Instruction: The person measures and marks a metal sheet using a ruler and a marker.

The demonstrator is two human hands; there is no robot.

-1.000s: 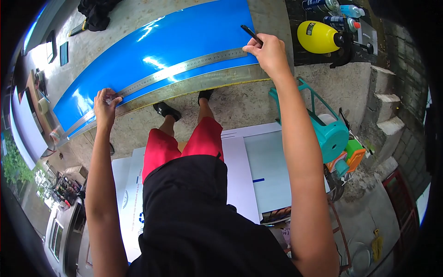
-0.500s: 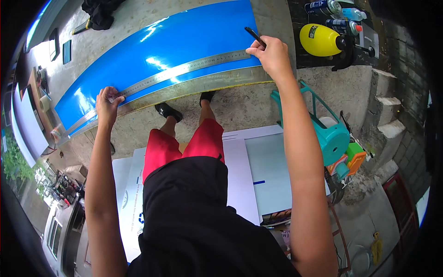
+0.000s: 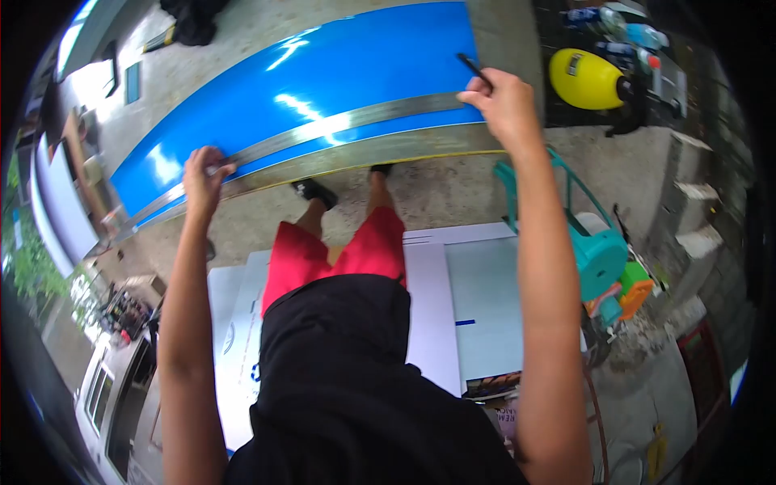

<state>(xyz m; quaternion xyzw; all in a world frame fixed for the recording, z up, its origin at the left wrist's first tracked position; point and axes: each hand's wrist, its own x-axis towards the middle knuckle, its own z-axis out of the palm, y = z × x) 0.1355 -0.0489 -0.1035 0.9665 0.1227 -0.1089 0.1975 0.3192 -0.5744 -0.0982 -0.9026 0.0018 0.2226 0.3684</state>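
A long steel ruler (image 3: pixel 372 111) lies along the near part of a glossy blue sheet (image 3: pixel 380 48). My right hand (image 3: pixel 508 101) is closed on a black pen (image 3: pixel 474 71), its tip pointing up and left. The thumb and fingertips of that hand are at the ruler's right end, by the sheet's right edge. Farther left, my left hand (image 3: pixel 204 182) rests at the ruler with curled fingers. Something small and pale shows between its thumb and fingers, too blurred to name.
The sheet lies on a grey worktable (image 3: pixel 505 48) with a yellow front edge. A yellow spray bottle (image 3: pixel 584 78) and several cans stand at the right. Below them is a teal plastic stool (image 3: pixel 598 263). White and pale boards (image 3: pixel 489 283) lie behind my legs.
The whole view has shifted, so everything sits slightly farther right and is more blurred. Both hands keep their places on the ruler, and the pen stays in my right hand.
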